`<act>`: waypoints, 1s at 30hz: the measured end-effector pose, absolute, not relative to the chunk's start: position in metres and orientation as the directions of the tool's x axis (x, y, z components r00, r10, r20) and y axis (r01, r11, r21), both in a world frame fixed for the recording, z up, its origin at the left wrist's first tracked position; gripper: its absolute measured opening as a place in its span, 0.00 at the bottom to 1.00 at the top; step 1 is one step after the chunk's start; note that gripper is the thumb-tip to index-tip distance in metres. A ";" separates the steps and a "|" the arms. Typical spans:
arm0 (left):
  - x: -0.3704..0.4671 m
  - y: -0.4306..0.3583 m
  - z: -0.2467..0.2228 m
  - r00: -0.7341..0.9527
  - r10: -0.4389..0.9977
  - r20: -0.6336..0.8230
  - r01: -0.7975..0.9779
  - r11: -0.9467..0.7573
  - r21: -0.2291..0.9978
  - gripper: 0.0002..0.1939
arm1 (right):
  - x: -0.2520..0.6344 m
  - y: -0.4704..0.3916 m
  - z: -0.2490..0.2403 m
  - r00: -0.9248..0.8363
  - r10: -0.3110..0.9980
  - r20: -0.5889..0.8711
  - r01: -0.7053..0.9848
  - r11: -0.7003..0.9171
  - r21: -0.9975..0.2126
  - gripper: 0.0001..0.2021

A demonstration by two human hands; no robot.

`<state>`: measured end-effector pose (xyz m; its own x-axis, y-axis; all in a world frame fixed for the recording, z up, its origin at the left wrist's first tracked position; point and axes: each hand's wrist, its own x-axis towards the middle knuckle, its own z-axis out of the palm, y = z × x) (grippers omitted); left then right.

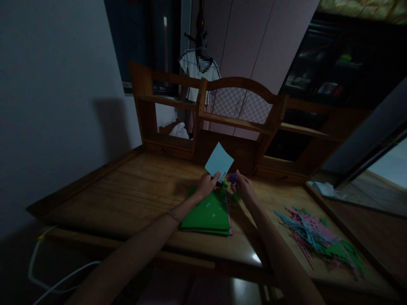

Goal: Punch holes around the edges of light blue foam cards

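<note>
My left hand [208, 184] is closed on a light blue sheet of paper [219, 160], held up and tilted, with a row of small punched holes along its lower right edge. My right hand [244, 187] grips a small purple object [233, 178], possibly a craft punch, just right of the sheet. Between my hands is a small green frog-like thing [224, 186]; its kind is unclear in the dim light. Under them lies a stack of green paper [208, 214] with pink edges showing below. Tiny pale blue bits are scattered on it.
A pile of pink, blue and green paper strips [321, 237] lies at the table's right. Along the back of the wooden tabletop [133, 186] stands a wooden shelf unit [235, 120]. A white cable [63, 281] hangs off the left front.
</note>
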<state>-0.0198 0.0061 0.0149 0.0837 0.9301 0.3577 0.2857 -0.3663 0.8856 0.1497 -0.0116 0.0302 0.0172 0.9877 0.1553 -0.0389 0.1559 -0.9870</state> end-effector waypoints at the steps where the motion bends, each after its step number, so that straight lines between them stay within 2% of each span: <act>1: -0.020 0.007 0.015 0.084 0.930 0.359 0.298 -0.367 0.881 0.24 | 0.150 -0.011 0.030 0.029 0.986 0.161 -0.049 0.163 -0.985 0.25; 6: -0.021 0.011 0.010 0.095 0.923 0.372 0.342 -0.381 0.859 0.28 | 0.149 -0.009 0.029 0.076 0.987 0.145 -0.115 0.153 -0.982 0.23; 10: -0.021 0.012 0.008 0.073 0.931 0.359 0.368 -0.360 0.858 0.30 | 0.149 -0.009 0.032 0.013 0.992 0.125 -0.172 0.125 -0.977 0.26; 23: -0.021 0.010 0.010 0.069 0.922 0.380 0.366 -0.378 0.850 0.29 | 0.157 -0.007 0.036 -0.083 0.995 0.047 -0.352 0.015 -0.936 0.25; 30: -0.021 0.010 0.010 0.076 0.917 0.392 0.365 -0.391 0.845 0.29 | 0.153 -0.010 0.039 -0.105 0.994 0.041 -0.275 0.011 -0.961 0.27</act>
